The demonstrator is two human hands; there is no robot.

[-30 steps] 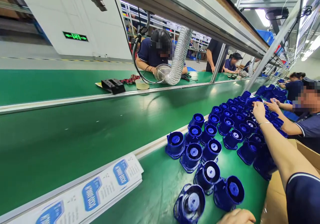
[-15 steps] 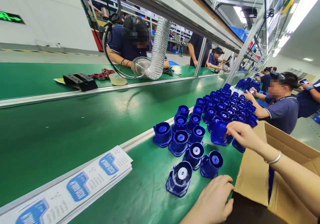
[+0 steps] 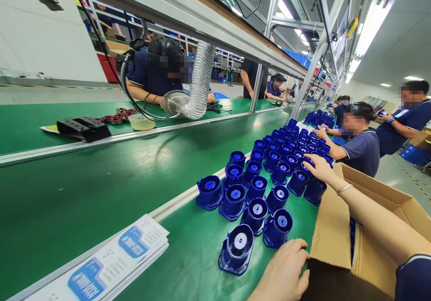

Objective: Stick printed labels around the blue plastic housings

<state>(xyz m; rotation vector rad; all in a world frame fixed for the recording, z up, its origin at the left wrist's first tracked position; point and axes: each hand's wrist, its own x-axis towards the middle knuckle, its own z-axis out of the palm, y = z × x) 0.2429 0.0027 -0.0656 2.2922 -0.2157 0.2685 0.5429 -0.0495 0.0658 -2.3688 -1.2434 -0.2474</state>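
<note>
Blue cup-shaped plastic housings [image 3: 235, 249] with flanged bases and pale round centres stand in a dense group on the green bench. My right hand [image 3: 319, 168], a bracelet at its wrist, reaches across the carton flap with fingers stretched out above the right side of the group. I see nothing held in it; whether its fingertips touch a housing, I cannot tell. My left hand [image 3: 284, 269] rests on the bench beside the carton, fingers loosely bent and apart, holding nothing. Nearest to it is a housing [image 3: 278, 227] at the front of the group.
An open cardboard carton [image 3: 332, 233] sits at the right, blue parts partly visible inside. Printed label sheets [image 3: 131, 251] lie at front left. A metal rail [image 3: 175, 207] edges the bench. Co-workers sit beyond; a flexible duct [image 3: 202, 81] hangs ahead.
My right hand has let go of a blue housing, which now stands upright among the others. The hand has opened. My left hand stays by the carton, and the view has shifted right and up.
</note>
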